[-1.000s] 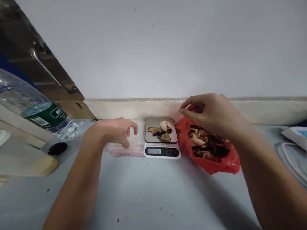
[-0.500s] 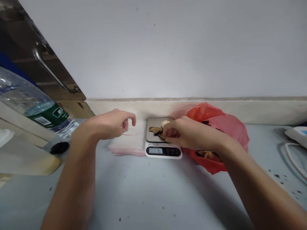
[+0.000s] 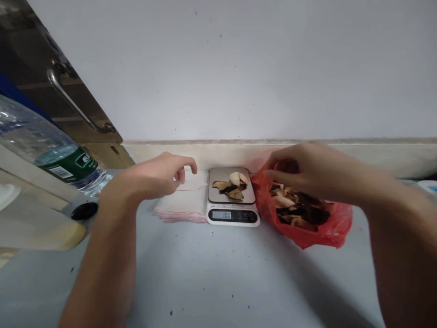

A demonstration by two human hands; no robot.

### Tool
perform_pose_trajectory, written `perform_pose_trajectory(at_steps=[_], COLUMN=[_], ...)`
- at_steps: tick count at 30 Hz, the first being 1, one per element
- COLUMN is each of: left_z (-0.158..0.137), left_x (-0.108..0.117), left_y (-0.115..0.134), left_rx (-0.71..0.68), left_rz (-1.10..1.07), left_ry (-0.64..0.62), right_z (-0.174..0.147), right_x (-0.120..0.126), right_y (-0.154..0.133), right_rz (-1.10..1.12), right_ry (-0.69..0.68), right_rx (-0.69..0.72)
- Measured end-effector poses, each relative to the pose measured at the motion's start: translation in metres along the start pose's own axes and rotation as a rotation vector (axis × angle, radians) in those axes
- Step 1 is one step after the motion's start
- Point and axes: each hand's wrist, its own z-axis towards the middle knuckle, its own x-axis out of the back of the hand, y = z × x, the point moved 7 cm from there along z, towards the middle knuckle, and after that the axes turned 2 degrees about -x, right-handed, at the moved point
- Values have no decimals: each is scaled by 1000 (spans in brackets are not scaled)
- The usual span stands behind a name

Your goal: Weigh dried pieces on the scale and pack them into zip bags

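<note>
A small white digital scale (image 3: pixel 233 218) stands near the wall, its display reading 10.0. On its metal plate lie several dried, curled pieces (image 3: pixel 235 194), some brown and dark, one pale and shell-like. My left hand (image 3: pixel 167 175) hovers over a stack of clear zip bags (image 3: pixel 180 205) with fingers loosely bent and nothing in them. My right hand (image 3: pixel 300 166), slightly blurred, is over the rim of a red plastic bag (image 3: pixel 307 239), thumb and fingers apart. More dried pieces (image 3: pixel 297 209) fill that bag. Whether the fingertips touch the rim is hard to tell.
A water bottle with a green label (image 3: pixel 64 155) leans at the left, beside a translucent container (image 3: pixel 37 218) and a black round lid (image 3: pixel 84 211). A wall (image 3: pixel 239 82) rises behind the grey table (image 3: pixel 205 282). Dark crumbs are scattered on the tabletop.
My right hand has left the pieces on the scale and moved right to the red bag. The reading has gone from about 9.7 to 10.0. My left hand has barely moved.
</note>
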Motion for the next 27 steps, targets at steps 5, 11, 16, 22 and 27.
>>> perform_pose_trajectory(at_steps=[5, 11, 16, 22, 27], left_z=[-2, -11, -29, -31, -15], left_x=[6, 29, 43, 37, 12], left_y=[7, 27, 46, 59, 65], left_rx=[-16, -134, -260, -335, -391], left_rz=[2, -53, -130, -171, -102], left_ry=[86, 398, 670, 567, 267], right_z=[-5, -8, -2, 2, 1], right_x=[7, -10, -32, -11, -8], right_y=[8, -57, -74, -54, -54], right_rz=[-25, 245, 180, 466, 690], right_ry=[-90, -81, -107, 233, 234], right_rx=[-34, 245, 214, -14, 8])
